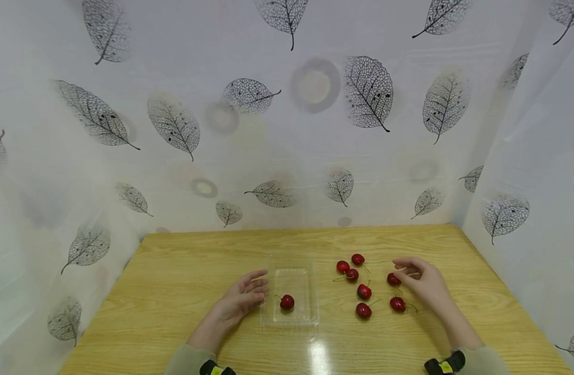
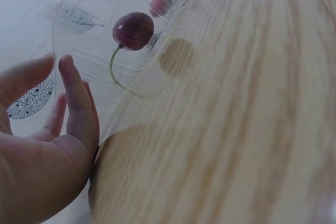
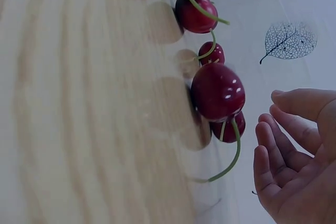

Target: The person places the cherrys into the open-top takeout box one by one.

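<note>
A clear plastic container [image 1: 313, 291] lies on the table with one dark red cherry [image 1: 287, 302] inside, its stem visible in the left wrist view. My left hand [image 1: 240, 299] is at the container's left side, fingers extended and fingertips at the rim; actual contact is hard to tell. Over on the right, my right hand [image 1: 424, 281] hovers above a cherry [image 1: 393, 279], which its fingers partly cover in the head view. The right wrist view shows those fingers loosely bent, with nothing between them. Another stemmed cherry [image 1: 397, 304] lies just nearer to me.
Several more cherries with stems, such as one cherry [image 1: 364, 311], lie scattered between the container and my right hand. The wooden table [image 1: 174, 271] is bounded at the back and sides by a pale leaf-print curtain [image 1: 277, 140].
</note>
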`<action>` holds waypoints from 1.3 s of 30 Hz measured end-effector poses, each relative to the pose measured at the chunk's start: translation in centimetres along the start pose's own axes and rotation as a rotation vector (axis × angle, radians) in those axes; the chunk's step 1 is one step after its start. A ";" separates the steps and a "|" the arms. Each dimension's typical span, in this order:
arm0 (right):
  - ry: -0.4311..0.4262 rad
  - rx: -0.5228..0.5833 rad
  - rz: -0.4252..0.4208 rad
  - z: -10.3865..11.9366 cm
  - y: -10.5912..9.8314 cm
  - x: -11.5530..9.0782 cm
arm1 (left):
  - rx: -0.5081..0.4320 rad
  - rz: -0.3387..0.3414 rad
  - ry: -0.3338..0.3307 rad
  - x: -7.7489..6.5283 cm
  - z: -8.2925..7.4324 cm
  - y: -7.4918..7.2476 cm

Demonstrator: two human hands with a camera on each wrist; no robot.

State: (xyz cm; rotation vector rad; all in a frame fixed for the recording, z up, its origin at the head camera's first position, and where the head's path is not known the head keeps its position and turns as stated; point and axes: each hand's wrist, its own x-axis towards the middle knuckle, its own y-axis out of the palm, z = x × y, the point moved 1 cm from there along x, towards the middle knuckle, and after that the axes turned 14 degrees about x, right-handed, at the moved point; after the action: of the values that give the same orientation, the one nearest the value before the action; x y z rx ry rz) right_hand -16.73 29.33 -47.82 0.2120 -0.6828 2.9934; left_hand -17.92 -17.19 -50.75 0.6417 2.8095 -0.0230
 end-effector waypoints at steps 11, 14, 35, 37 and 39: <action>0.034 -0.009 0.022 -1.7 -0.5 0.3 | 0.005 0.016 0.012 0.0 0.0 -0.1; 0.045 0.003 0.027 -2.0 -0.5 0.2 | 0.009 0.018 0.018 0.0 0.0 -0.2; 0.104 0.011 0.115 -3.0 -0.3 0.3 | 0.007 0.019 0.016 0.0 0.1 -0.1; 0.106 0.002 0.120 -3.0 -0.3 0.3 | 0.008 0.019 0.013 0.0 0.0 -0.1; 0.112 -0.003 0.121 -3.0 -0.3 0.3 | 0.009 0.016 0.009 0.0 0.1 -0.1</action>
State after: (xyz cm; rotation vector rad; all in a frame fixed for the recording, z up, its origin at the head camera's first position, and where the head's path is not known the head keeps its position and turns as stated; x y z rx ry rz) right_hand -17.34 30.91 -50.35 0.0025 -0.7129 3.0893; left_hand -17.93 -17.25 -50.81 0.6678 2.8141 -0.0299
